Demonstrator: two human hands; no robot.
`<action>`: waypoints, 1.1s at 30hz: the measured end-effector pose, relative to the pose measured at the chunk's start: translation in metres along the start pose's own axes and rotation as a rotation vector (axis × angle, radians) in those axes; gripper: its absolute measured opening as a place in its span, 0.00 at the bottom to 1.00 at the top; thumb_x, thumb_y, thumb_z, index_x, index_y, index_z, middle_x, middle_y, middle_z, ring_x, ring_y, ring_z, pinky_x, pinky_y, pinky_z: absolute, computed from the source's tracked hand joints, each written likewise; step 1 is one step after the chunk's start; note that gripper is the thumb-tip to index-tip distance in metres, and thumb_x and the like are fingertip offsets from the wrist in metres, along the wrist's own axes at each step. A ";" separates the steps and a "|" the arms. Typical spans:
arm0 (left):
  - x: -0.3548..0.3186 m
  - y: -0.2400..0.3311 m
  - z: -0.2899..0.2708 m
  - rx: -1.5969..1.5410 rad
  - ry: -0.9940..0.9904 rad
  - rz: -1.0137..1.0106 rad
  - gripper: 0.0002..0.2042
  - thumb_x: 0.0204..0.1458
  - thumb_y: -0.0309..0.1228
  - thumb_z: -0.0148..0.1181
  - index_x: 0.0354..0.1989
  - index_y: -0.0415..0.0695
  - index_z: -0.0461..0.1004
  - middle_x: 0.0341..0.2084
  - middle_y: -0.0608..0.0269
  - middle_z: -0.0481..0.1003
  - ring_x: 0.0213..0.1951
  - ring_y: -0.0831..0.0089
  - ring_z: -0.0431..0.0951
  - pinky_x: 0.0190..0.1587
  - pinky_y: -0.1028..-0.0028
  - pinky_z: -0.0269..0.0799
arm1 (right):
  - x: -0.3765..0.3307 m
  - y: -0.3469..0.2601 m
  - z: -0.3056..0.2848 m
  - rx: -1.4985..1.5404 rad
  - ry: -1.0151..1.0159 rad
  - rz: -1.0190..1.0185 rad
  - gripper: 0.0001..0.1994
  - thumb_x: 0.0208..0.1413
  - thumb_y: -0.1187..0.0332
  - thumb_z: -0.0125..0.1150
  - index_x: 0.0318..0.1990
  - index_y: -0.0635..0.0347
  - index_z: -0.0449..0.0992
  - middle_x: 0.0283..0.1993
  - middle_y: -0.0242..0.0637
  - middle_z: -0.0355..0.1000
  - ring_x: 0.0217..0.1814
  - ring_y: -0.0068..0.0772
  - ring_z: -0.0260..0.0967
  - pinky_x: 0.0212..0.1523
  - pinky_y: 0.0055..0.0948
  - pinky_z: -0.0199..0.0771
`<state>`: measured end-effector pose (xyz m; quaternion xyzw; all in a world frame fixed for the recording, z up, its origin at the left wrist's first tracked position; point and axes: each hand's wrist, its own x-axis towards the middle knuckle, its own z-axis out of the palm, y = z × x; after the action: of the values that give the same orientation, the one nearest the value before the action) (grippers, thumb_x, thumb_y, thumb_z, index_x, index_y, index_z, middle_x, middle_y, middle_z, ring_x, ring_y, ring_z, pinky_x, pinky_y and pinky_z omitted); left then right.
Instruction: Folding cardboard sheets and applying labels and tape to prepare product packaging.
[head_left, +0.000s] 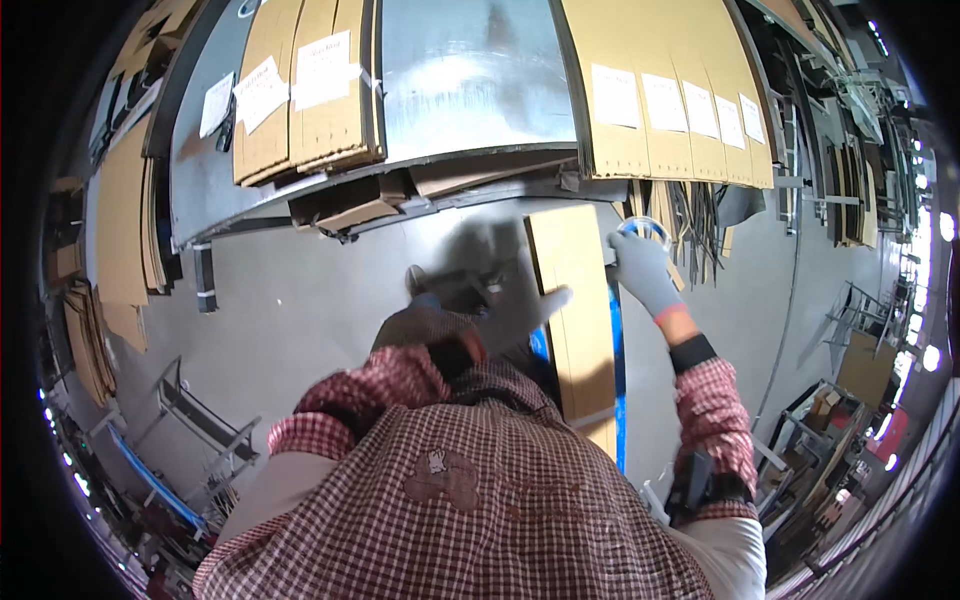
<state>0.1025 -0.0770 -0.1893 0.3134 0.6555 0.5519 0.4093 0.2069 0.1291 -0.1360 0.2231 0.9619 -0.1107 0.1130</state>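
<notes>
Right hand [645,270] in a grey glove has its fingers clenched round a clear tape roll [643,232] at the top edge of the flat cardboard box [578,300], while the gloved left hand [510,305] lies flat, fingers released, against the cardboard's side.

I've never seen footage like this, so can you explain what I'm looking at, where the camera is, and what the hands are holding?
This is one wide fisheye camera worn on a person's head, looking down, so straight edges bend. No machine: two gloved hands. The left hand rests against a long flat cardboard piece standing over a blue bar. The right hand grips what looks like a clear tape roll at the cardboard's top edge. Above are a metal shelf and stacked labelled cardboard sheets. The checked shirt is the person's own.
</notes>
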 end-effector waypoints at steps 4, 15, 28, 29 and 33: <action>0.015 -0.024 -0.001 0.016 -0.023 0.062 0.37 0.47 0.33 0.66 0.57 0.26 0.49 0.38 0.50 0.74 0.39 0.61 0.76 0.45 0.62 0.73 | 0.019 0.015 0.038 -0.285 -0.348 -0.176 0.09 0.45 0.70 0.55 0.34 0.58 0.78 0.29 0.46 0.75 0.33 0.53 0.73 0.34 0.43 0.73; -0.012 0.097 -0.093 -0.262 -0.242 -0.313 0.35 0.49 0.22 0.61 0.67 0.39 0.53 0.20 0.70 0.71 0.21 0.86 0.69 0.26 0.83 0.67 | 0.012 -0.049 -0.115 0.587 -0.510 -0.244 0.16 0.48 0.71 0.59 0.47 0.52 0.78 0.37 0.41 0.78 0.36 0.44 0.75 0.40 0.34 0.76; 0.082 -0.102 -0.026 0.461 -0.880 0.066 0.14 0.51 0.34 0.58 0.43 0.40 0.75 0.36 0.53 0.77 0.34 0.67 0.76 0.39 0.67 0.72 | 0.028 0.005 0.026 0.769 -0.031 0.472 0.21 0.49 0.68 0.63 0.49 0.71 0.73 0.37 0.43 0.75 0.35 0.31 0.72 0.38 0.29 0.73; 0.082 -0.105 -0.027 0.373 -0.841 0.024 0.14 0.51 0.35 0.58 0.43 0.40 0.75 0.36 0.54 0.77 0.35 0.68 0.76 0.39 0.68 0.72 | 0.021 -0.012 0.006 0.844 0.198 0.520 0.24 0.48 0.71 0.64 0.53 0.69 0.69 0.44 0.48 0.72 0.42 0.33 0.71 0.42 0.28 0.72; 0.077 -0.118 -0.036 0.050 -0.707 -0.058 0.15 0.54 0.36 0.57 0.46 0.41 0.74 0.39 0.56 0.77 0.37 0.70 0.76 0.40 0.70 0.73 | -0.019 -0.111 0.005 0.432 0.152 0.491 0.42 0.39 0.62 0.70 0.65 0.57 0.57 0.65 0.60 0.52 0.64 0.54 0.56 0.56 0.48 0.62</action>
<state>0.0398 -0.0500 -0.3178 0.4762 0.4952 0.3815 0.6185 0.1739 0.0227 -0.1176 0.4744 0.8395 -0.2644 0.0145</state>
